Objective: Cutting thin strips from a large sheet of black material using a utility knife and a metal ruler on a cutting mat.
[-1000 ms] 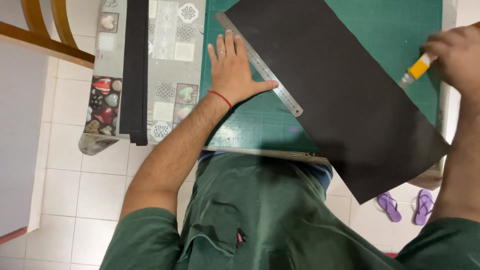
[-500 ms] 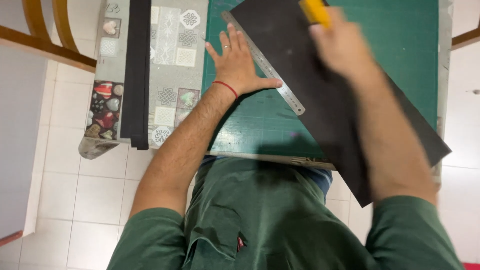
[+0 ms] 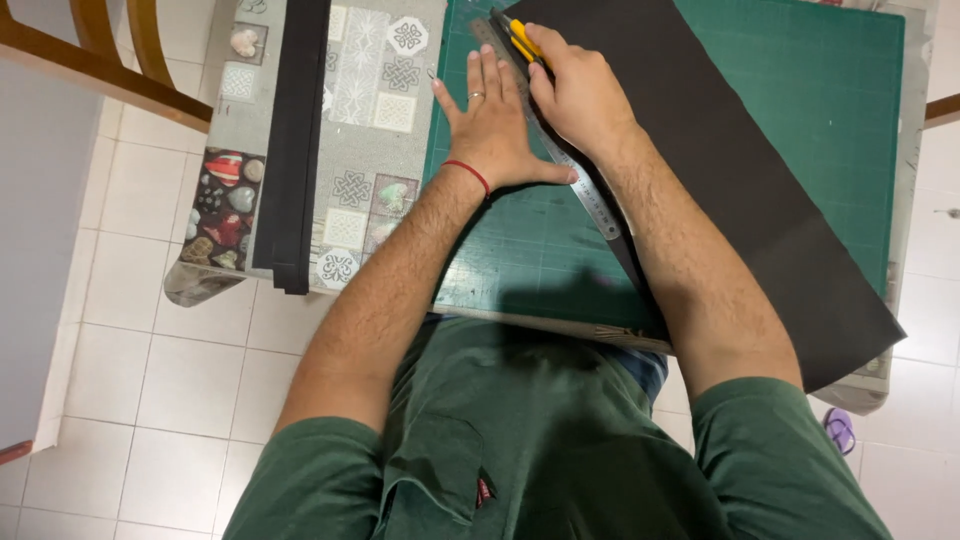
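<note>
On the green cutting mat [image 3: 800,110], which covers most of the counter [image 3: 385,100], a large black sheet [image 3: 740,170] lies at a slant, its near corner hanging past the mat's near edge. Along the sheet's left edge runs a metal ruler [image 3: 585,190], slanting from the mat's far left corner toward its near middle. The left hand [image 3: 490,130] lies flat and spread, palm down, pressing the ruler's far half, grasping nothing. The right hand [image 3: 580,90] is clenched around a yellow utility knife [image 3: 522,40], set against the ruler near the mat's far edge; the blade tip is hidden, so whether it touches the sheet cannot be told. Left of the mat, a stack of black strips [image 3: 292,140] rests on the patterned cloth.

For a clean cut, it seems wise to keep firm downward weight on the ruler, fingertips well back from its cutting edge, and to draw the knife toward the mat's near edge in one steady pass, blade flush to the ruler; a slipping ruler looks the chief risk, since its near end is unheld
</note>
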